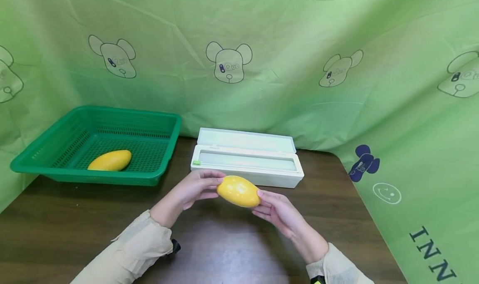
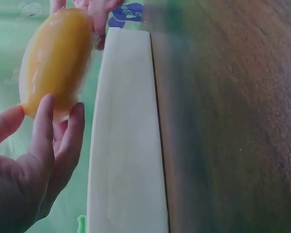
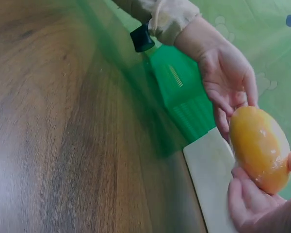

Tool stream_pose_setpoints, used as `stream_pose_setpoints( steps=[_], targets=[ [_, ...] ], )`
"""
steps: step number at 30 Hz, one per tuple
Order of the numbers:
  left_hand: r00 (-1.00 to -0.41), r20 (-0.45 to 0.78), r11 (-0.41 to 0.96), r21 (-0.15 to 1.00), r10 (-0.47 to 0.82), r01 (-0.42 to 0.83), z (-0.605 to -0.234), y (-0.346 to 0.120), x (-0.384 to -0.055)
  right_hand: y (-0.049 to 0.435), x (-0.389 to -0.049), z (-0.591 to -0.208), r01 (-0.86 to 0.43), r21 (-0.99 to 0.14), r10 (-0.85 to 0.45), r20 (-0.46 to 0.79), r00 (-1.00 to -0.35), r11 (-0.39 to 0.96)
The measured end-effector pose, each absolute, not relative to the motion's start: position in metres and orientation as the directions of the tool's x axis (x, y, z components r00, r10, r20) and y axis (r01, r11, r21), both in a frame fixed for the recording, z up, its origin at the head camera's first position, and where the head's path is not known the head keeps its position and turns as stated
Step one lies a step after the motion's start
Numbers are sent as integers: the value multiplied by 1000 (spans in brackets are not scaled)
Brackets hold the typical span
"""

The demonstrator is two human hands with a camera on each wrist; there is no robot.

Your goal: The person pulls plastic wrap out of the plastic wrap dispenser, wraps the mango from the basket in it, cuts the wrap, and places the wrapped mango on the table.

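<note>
A yellow mango [image 1: 238, 191], glossy with what looks like clear plastic wrap, is held up between both hands in front of the white box. My left hand [image 1: 198, 188] grips one end of it by the fingertips, and my right hand [image 1: 278, 213] grips the other end. In the left wrist view the mango [image 2: 58, 60] stands out against the green cloth, the left fingers at its lower end. The right wrist view shows the mango [image 3: 259, 148] with loose film edges, thumb and fingers of the right hand on either side of its near end.
A white cling film dispenser [image 1: 247, 174] lies behind the hands with its lid raised. To the left stands a green plastic basket [image 1: 172, 146] holding another yellow mango [image 1: 111, 161]. Green printed cloth [image 1: 284, 34] hangs along the back and right of the brown wooden table [image 1: 232, 250].
</note>
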State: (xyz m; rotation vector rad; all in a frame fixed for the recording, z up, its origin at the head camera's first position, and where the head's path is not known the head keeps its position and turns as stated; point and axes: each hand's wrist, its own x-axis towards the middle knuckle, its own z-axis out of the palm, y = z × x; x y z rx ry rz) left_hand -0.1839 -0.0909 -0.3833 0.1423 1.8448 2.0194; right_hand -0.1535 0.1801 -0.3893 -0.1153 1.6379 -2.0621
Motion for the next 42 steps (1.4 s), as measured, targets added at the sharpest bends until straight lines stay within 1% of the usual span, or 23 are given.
stream_pose_setpoints(
  steps=[2, 4, 9, 14, 21, 27, 33, 37, 40, 42],
  targets=[
    [-916, -181, -56, 975, 359, -215, -385, -91, -184, 179, -154, -391, 335, -920, -444, -218, -869, -204],
    [-911, -197, -50, 972, 362, -230, -386, -91, -184, 178, -154, -392, 354, -903, -466, -212, -859, -242],
    [-883, -234, -6, 966, 406, -259, -382, -92, -183, 176, -154, -395, 380, -889, -515, -208, -831, -255],
    [-853, -230, 7, 966, 468, -257, -380, -94, -181, 176, -155, -397, 390, -879, -554, -187, -811, -275],
    [-807, -213, -82, 948, 550, -306, -388, -98, -177, 174, -158, -394, 434, -842, -601, -174, -780, -320],
    [-794, -177, -144, 938, 581, -314, -391, -100, -175, 174, -159, -392, 429, -833, -635, -127, -762, -348],
    [-766, -165, -195, 914, 622, -355, -393, -102, -175, 175, -159, -394, 430, -832, -652, -113, -750, -350],
    [-755, -145, -213, 910, 640, -355, -390, -103, -177, 176, -159, -395, 426, -828, -659, -95, -746, -363],
    [-755, -129, -230, 908, 643, -351, -387, -104, -177, 177, -161, -394, 424, -843, -661, -113, -742, -332],
    [-760, -128, -240, 904, 638, -354, -386, -106, -177, 177, -161, -393, 413, -864, -645, -144, -750, -288]
  ],
)
